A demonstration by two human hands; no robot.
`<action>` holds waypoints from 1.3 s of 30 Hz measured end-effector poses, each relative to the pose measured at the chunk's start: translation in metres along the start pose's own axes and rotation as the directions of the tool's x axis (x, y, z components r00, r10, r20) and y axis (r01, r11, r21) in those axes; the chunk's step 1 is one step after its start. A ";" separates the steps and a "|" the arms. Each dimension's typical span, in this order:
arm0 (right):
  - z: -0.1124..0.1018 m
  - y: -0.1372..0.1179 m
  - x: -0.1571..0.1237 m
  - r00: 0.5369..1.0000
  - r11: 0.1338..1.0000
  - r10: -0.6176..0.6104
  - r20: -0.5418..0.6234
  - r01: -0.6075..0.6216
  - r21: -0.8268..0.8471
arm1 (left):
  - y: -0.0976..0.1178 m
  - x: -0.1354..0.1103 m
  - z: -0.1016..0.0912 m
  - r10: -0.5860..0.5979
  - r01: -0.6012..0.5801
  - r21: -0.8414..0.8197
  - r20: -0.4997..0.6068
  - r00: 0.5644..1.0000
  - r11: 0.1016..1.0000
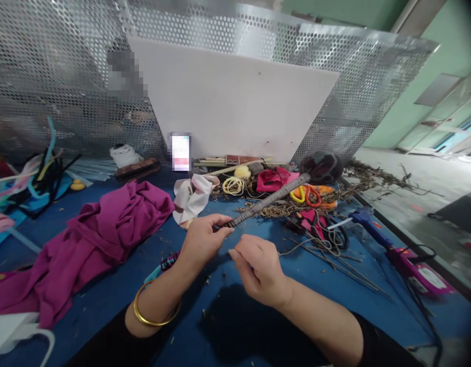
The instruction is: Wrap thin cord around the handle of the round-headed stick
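Observation:
Pinched at its near end between the thumb and fingers of my left hand (206,238) is a slim stick wrapped in grey-brown cord (273,198). The stick slants up and away to the right, over the clutter on the blue table. My right hand (258,267) is closed, just right of the near end and apart from the stick, with thumb and fingers pressed together. What it holds, if anything, is hidden or too thin to make out. By my left forearm lies a dark patterned coil (169,261) with a light blue end.
Purple cloth (116,229) covers the left of the blue table (235,326). Dried twigs (357,186), a yellow cord loop (232,186) and pink fabric (273,179) lie beyond my hands. A glue gun (372,229) with a cable sits right. A lit phone (181,152) leans against a white board (235,102).

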State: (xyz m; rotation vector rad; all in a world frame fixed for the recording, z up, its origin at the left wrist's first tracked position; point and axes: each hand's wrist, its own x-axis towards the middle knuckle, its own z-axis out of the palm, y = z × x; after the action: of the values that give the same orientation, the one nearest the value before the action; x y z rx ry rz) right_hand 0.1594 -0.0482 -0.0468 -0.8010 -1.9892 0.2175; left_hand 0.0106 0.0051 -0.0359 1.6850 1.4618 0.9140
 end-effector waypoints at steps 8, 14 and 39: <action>-0.009 0.004 0.007 0.998 0.999 -0.049 0.046 0.049 0.013 | 0.002 -0.004 0.000 0.037 -0.061 0.244 0.098 0.994 0.968; -0.035 0.024 0.020 0.997 0.997 0.072 -0.003 -0.072 -0.012 | 0.006 -0.009 0.006 0.036 -0.082 0.348 0.136 0.990 0.934; -0.024 0.055 0.020 0.899 0.874 0.399 0.181 -0.433 0.223 | 0.009 -0.016 0.016 0.035 -0.129 0.493 0.194 0.980 0.860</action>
State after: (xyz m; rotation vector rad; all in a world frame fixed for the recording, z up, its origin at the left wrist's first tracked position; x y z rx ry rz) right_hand 0.1974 0.0028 -0.0444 -1.0587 -1.8327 0.7854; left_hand 0.0274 -0.0129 -0.0372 2.1595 1.6037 0.4152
